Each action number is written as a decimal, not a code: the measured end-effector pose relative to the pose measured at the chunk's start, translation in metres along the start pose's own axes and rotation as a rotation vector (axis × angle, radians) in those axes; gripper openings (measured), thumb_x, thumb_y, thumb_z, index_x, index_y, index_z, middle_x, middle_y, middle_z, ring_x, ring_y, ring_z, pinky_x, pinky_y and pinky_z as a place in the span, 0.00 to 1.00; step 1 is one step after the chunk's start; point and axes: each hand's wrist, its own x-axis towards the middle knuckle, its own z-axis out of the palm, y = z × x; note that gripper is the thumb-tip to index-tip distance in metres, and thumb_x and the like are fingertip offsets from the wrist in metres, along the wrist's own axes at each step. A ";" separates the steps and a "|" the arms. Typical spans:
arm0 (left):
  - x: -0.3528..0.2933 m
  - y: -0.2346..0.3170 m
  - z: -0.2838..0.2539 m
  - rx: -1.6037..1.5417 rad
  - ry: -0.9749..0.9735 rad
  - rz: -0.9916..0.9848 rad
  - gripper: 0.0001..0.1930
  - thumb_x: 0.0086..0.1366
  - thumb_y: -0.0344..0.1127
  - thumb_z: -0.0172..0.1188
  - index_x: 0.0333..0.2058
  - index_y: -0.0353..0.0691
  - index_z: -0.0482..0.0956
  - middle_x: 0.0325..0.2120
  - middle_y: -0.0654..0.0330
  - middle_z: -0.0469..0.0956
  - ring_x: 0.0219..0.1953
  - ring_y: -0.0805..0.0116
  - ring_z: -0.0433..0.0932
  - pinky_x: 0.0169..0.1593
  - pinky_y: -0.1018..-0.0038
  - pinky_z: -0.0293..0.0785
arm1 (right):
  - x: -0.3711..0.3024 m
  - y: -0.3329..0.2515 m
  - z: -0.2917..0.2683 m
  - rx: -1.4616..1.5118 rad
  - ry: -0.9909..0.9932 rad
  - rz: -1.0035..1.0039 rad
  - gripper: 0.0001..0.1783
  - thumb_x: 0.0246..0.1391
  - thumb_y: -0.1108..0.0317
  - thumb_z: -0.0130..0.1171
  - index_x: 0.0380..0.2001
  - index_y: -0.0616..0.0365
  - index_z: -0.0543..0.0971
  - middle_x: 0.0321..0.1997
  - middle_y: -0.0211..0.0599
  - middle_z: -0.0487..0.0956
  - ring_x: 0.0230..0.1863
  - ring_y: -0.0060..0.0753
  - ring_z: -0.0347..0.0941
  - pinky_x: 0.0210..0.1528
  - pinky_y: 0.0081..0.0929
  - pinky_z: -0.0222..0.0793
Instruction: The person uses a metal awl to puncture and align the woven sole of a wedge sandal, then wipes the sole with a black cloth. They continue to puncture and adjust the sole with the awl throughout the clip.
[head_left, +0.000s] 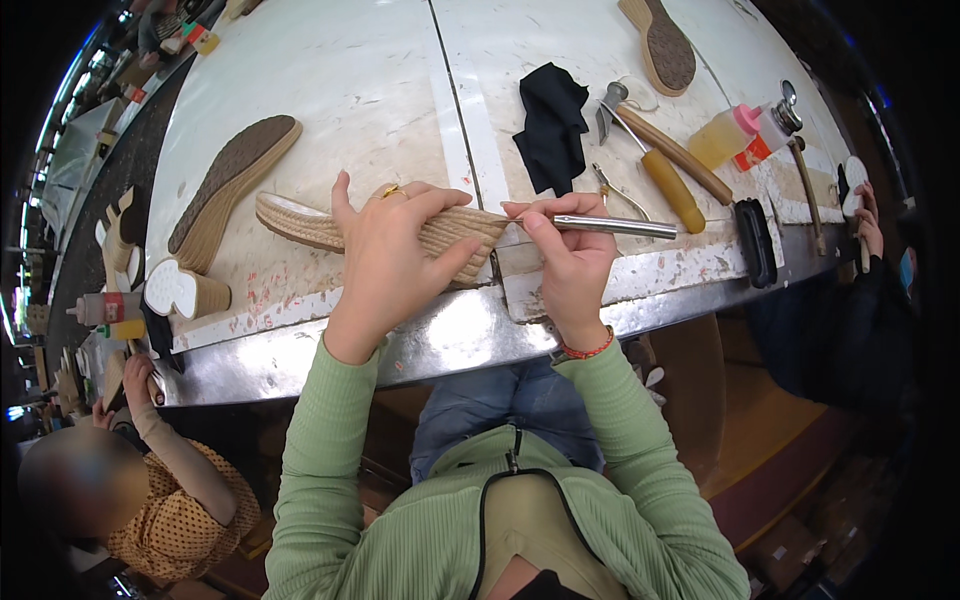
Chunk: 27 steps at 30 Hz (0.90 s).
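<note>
A wedge shoe sole (325,232) wrapped in tan braided rope lies on its side near the table's front edge. My left hand (392,245) grips it from above, fingers over the far side and thumb on the near side. In my right hand (572,255) is a slim metal-handled tool (630,227), held like a pen with its handle pointing right. Its thin tip meets the thick heel end of the sole; my fingertips partly hide that spot. Left of my left hand rests another wedge sole (232,185) with a brown bottom.
A black cloth (552,125), a hammer (670,150), a yellow-handled tool (672,190) and pliers (618,190) lie beyond my right hand. Squeeze bottles (720,138) stand at the right, near a black tray (755,243). A co-worker (185,500) sits at left; another person's hand (868,222) is at right.
</note>
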 end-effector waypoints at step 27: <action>0.002 0.014 0.025 0.120 0.123 -0.036 0.11 0.49 0.44 0.66 0.32 0.52 0.84 0.36 0.67 0.79 0.48 0.63 0.73 0.63 0.48 0.38 | -0.004 0.001 0.000 0.042 0.011 0.057 0.09 0.56 0.83 0.57 0.37 0.63 0.69 0.39 0.38 0.78 0.44 0.23 0.77 0.48 0.20 0.75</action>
